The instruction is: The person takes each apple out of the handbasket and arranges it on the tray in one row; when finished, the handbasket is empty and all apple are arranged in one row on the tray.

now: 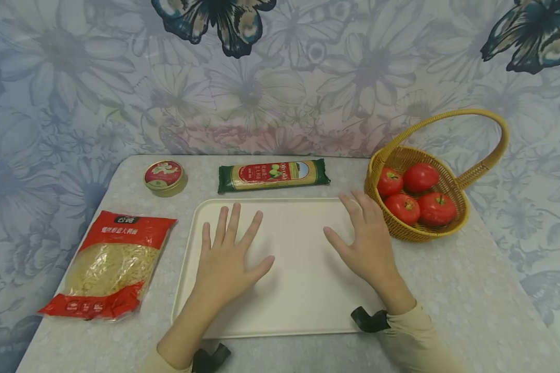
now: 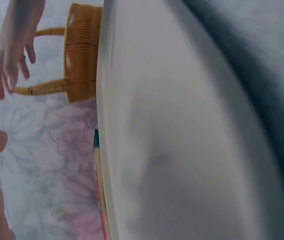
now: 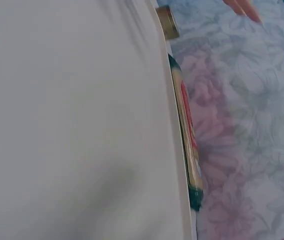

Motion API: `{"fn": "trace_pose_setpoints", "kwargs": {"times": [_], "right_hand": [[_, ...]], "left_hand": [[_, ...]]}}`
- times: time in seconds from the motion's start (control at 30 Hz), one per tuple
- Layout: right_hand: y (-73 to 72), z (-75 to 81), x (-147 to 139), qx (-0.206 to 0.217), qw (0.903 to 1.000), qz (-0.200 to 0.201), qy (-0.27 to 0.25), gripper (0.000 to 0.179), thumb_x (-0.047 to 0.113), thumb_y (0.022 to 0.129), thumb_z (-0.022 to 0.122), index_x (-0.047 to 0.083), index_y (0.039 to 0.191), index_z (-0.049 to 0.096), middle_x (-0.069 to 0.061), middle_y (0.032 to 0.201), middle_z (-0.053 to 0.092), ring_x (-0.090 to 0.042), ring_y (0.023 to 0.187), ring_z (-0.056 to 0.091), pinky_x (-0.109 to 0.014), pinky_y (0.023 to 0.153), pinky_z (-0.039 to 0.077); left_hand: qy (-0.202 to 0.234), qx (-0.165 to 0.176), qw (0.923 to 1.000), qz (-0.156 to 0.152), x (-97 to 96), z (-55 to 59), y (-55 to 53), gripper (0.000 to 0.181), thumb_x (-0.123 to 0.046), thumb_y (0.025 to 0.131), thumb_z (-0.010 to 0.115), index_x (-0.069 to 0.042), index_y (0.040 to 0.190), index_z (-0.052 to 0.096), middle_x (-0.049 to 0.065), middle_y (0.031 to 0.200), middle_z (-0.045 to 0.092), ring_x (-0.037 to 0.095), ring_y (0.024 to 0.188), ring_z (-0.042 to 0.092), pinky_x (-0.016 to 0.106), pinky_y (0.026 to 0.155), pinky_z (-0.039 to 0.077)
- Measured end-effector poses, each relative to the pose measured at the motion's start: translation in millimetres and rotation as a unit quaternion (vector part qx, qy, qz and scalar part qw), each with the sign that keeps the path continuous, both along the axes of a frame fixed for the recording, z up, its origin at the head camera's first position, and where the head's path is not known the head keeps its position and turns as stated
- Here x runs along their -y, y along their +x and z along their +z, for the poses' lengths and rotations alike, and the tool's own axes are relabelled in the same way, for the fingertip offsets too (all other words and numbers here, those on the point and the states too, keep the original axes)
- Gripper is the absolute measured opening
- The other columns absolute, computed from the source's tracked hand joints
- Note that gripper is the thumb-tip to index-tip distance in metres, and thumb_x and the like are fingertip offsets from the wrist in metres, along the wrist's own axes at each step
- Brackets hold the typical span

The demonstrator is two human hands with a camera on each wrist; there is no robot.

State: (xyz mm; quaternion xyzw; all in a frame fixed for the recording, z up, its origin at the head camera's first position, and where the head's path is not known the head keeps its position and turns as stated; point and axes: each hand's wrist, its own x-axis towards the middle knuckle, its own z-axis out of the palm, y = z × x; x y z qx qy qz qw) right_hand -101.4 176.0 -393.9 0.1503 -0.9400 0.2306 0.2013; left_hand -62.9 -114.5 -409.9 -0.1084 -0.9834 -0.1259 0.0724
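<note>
Both hands hover over a cream tray (image 1: 298, 311) and hold nothing. My left hand (image 1: 228, 259), fingers spread, is above the tray's left half; its thumb also shows at the edge of the left wrist view. Above the right half, my right hand (image 1: 366, 243) has its fingers extended, the fingertips close to a wicker basket (image 1: 422, 235) with several red tomatoes (image 1: 437, 209) in it. Behind the tray lies a green-ended pack of spaghetti (image 1: 274, 175). Left of the tray is a red and clear bag of spiral pasta (image 1: 112, 267).
A round gold tin (image 1: 165, 178) with a red lid stands at the back left of the table (image 1: 476, 305). The basket's tall handle (image 1: 487, 163) rises toward the right. Floral fabric (image 1: 280, 93) with butterflies hangs right behind the table's back edge.
</note>
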Motion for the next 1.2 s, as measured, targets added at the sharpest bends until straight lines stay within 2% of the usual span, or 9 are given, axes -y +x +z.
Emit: {"fn": "trace_pose_setpoints", "kwargs": {"times": [0.27,0.5,0.67,0.9,1.07,1.2], "right_hand": [[-7.6,2.0,-46.1,0.001,0.9967,0.019,-0.079,0.072,0.025,0.083,0.077,0.015,0.147,0.046,-0.014,0.151,0.045,-0.036,0.138,0.037,-0.058,0.111,0.029],[-19.5,2.4,-87.9,0.032,0.9930,0.006,-0.114,0.071,0.015,0.084,0.077,0.013,0.147,0.045,-0.016,0.149,0.046,-0.038,0.137,0.037,-0.061,0.113,0.025],[-29.4,5.6,-114.7,0.066,0.9923,-0.013,-0.104,0.067,0.020,0.087,0.075,0.012,0.146,0.045,-0.017,0.149,0.044,-0.040,0.138,0.035,-0.066,0.112,0.022],[-40.8,4.4,-149.4,0.104,0.9910,-0.028,-0.079,0.068,0.019,0.088,0.074,0.006,0.147,0.043,-0.025,0.149,0.041,-0.047,0.139,0.031,-0.068,0.114,0.016],[-46.4,2.6,-162.4,0.138,0.9880,-0.027,-0.063,0.068,0.020,0.090,0.072,0.005,0.148,0.041,-0.028,0.150,0.039,-0.050,0.140,0.028,-0.069,0.114,0.014],[-51.7,1.8,-167.0,0.149,0.9875,-0.022,-0.046,0.069,0.021,0.088,0.074,0.001,0.146,0.042,-0.030,0.147,0.042,-0.051,0.138,0.031,-0.069,0.114,0.013]], "left_hand": [[0.034,0.050,0.9981,0.008,40.0,-11.3,15.0,0.098,-0.075,0.083,0.054,-0.035,0.160,0.009,0.012,0.169,0.000,0.035,0.156,-0.001,0.067,0.118,0.012],[0.083,0.110,0.9898,0.035,69.8,-27.3,29.3,0.112,-0.073,0.077,0.066,-0.031,0.161,0.005,0.015,0.168,-0.006,0.044,0.154,-0.001,0.072,0.115,0.015],[0.114,0.157,0.9796,0.054,84.7,-37.5,36.7,0.123,-0.074,0.071,0.071,-0.030,0.161,0.000,0.018,0.167,-0.010,0.046,0.153,-0.003,0.076,0.110,0.017],[0.150,0.210,0.9644,0.057,98.5,-43.0,42.2,0.130,-0.074,0.067,0.075,-0.028,0.160,-0.004,0.020,0.165,-0.015,0.050,0.151,-0.006,0.079,0.107,0.017],[0.188,0.220,0.9561,0.046,110.2,-47.8,50.3,0.129,-0.063,0.070,0.080,-0.022,0.161,-0.003,0.028,0.164,-0.010,0.053,0.150,-0.005,0.079,0.107,0.016],[0.205,0.210,0.9557,0.029,117.3,-52.2,54.5,0.132,-0.058,0.068,0.084,-0.017,0.161,-0.001,0.027,0.165,-0.003,0.051,0.150,-0.006,0.078,0.110,0.012]]}}
